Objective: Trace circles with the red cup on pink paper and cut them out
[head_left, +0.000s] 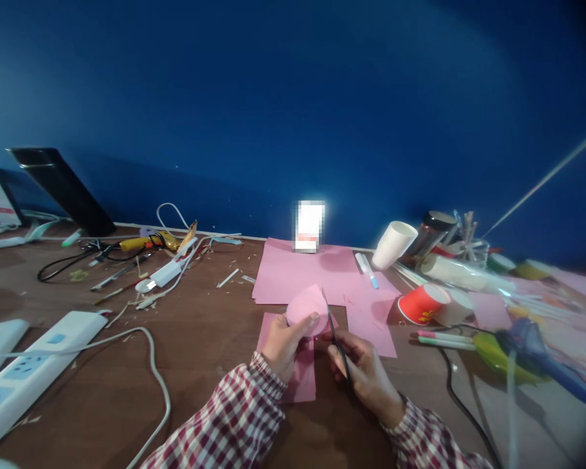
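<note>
My left hand (284,345) pinches a rounded piece of pink paper (306,307) and holds it up above the wooden table (205,365). My right hand (364,371) is closed round the handles of black scissors (333,329), whose blades point up against the right edge of that pink piece. Under both hands lie more pink paper sheets (297,270). Both sleeves are red and white check.
A white power strip (24,371) with cable lies at left, beside tools and wires (141,260). At right sit a red paper cup (420,304), a tipped white cup (394,244), a marker (368,270), pens (444,339), a jar (432,231) and a glue gun (542,352).
</note>
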Available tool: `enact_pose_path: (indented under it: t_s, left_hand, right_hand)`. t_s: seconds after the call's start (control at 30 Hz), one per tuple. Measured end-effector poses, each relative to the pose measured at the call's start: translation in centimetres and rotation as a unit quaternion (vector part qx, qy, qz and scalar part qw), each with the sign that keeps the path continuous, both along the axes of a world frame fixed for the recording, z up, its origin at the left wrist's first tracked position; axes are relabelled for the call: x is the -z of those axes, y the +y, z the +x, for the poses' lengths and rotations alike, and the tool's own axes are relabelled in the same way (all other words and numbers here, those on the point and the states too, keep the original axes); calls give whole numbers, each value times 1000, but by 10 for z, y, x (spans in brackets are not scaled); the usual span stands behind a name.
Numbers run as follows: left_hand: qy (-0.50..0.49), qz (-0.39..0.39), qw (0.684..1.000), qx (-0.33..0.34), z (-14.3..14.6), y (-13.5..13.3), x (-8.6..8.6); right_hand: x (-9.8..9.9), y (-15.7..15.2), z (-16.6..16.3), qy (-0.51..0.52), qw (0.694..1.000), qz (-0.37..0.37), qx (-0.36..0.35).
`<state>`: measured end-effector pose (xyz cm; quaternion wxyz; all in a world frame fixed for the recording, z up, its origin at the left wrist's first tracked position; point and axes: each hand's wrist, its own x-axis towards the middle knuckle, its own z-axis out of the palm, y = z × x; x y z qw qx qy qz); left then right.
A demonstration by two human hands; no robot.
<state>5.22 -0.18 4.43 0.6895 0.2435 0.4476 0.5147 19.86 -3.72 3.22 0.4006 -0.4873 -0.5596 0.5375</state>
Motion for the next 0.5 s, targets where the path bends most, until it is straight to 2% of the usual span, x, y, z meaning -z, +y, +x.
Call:
enact_pose_path:
  t_s: [0.27,0.5]
  left_hand:
    - [-37,20,999,21,2,-1,1]
    - [-35,9,999,15,0,-1,-1]
  right_hand:
    - [0,0,-1,21,1000,-7,1]
    - [-4,1,-1,-2,1000,9,-8]
